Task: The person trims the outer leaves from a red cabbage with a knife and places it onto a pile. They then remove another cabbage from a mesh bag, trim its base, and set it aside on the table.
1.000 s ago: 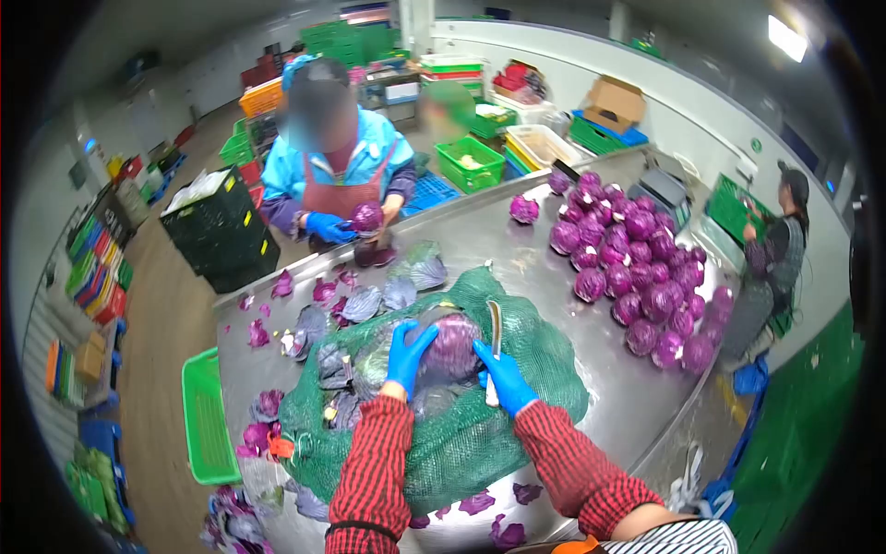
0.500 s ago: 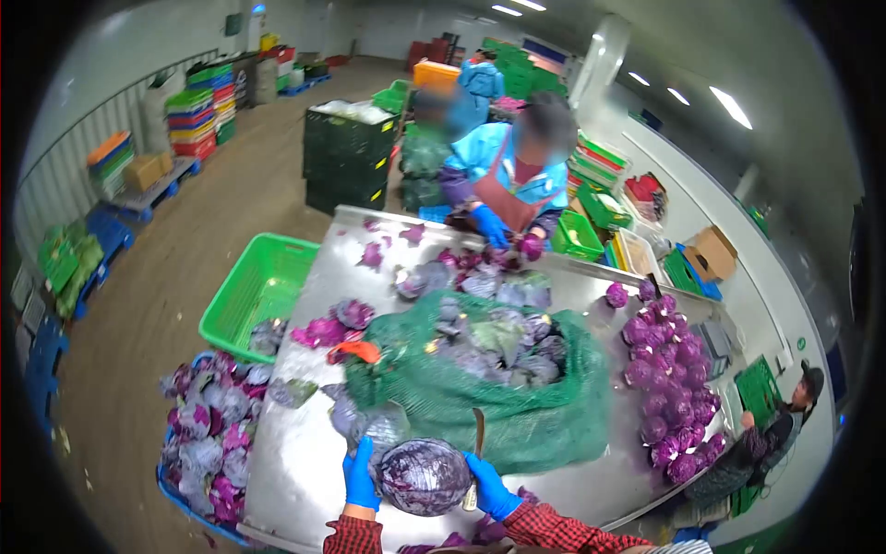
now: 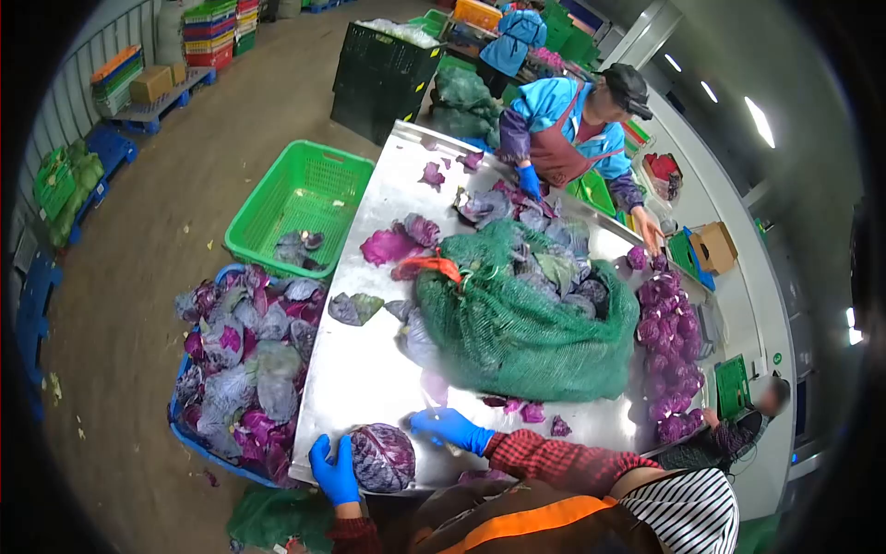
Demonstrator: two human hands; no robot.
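A red cabbage [image 3: 383, 457] sits at the near edge of the metal table [image 3: 360, 369], its dark outer leaves showing pale veins. My left hand [image 3: 334, 469], in a blue glove, holds it from the left side, thumb against the leaves. Just above and right of the cabbage, my gloved right hand [image 3: 450, 429] is closed round a knife [image 3: 453, 449]; a little of its pale handle shows, and the blade is blurred. Beyond lies a green mesh sack [image 3: 544, 355] of unpeeled cabbages, its mouth open.
Loose leaves fill a blue-rimmed bin [image 3: 198, 448] on the left, below a green crate [image 3: 245, 222]. Peeled purple cabbages [image 3: 669, 332] are heaped along the table's right side. Across the table stands a co-worker [image 3: 572, 134]; another person [image 3: 752, 420] is at the right.
The cabbage and my left hand have shifted left and nearer the table's edge. My right hand has come off the cabbage, and the upright knife blade has swung away. The view has turned.
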